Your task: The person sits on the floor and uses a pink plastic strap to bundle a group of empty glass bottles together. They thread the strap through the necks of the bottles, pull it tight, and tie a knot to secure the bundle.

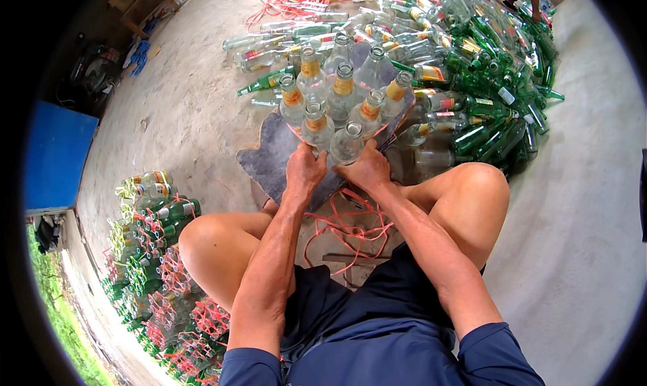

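A: Bare grey concrete floor [182, 109] all round, a blue panel [57, 153] out at nine o'clock, grass beyond it. What sits in the middle?

B: A cluster of clear glass bottles with yellow neck labels [340, 99], standing upright and touching one another on a flat dark grey mat [269, 157], just past the person's bare knees at twelve o'clock. Packed tight like that, they brace each other and stay standing.

A: And the hands?

B: The left hand [304, 171] has its fingers curled against the nearest clear bottle [317, 126]; the right hand [367, 170] presses its neighbour [347, 143] from the other side. Both seem to squeeze the front row inward. Whether the fingers fully close round the glass, I cannot tell.

A: The red stuff?

B: Loose red plastic string [350, 227] lies between the legs at six o'clock, within easy reach. At seven o'clock, stacked bundles of green and clear bottles [168, 285] are bound with the same string.

A: And further out?

B: A loose heap of green and clear bottles lying on their sides [472, 69], at one o'clock.
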Demonstrator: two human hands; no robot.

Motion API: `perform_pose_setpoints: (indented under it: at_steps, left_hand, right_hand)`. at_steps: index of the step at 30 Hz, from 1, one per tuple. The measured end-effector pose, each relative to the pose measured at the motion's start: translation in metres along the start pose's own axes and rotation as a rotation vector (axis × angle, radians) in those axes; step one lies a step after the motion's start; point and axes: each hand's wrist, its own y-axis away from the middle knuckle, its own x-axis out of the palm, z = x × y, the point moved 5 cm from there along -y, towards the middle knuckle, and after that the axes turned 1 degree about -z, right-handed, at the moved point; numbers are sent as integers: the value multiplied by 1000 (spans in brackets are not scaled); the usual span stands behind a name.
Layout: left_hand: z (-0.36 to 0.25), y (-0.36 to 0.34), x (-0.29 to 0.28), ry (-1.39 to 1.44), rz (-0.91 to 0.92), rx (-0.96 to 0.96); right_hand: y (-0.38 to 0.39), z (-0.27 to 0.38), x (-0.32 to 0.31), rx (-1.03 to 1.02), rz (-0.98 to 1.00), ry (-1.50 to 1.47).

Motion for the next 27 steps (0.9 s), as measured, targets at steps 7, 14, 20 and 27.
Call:
perform_pose_setpoints:
  at_steps: [7, 14, 20, 27]
  left_hand:
    - [-2, 0, 3, 1, -39, 35]
    - [-7, -4, 7, 19, 29, -3]
    - [-2, -6, 14, -49, -38, 46]
    - [-13, -8, 15, -31, -16, 42]
  right_hand:
    - [-5, -5, 2, -57, -36, 12]
    - [-10, -6, 0, -11, -22, 27]
    - [-14, -7, -1, -24, -22, 16]
    - [-19, -12, -2, -67, -50, 24]
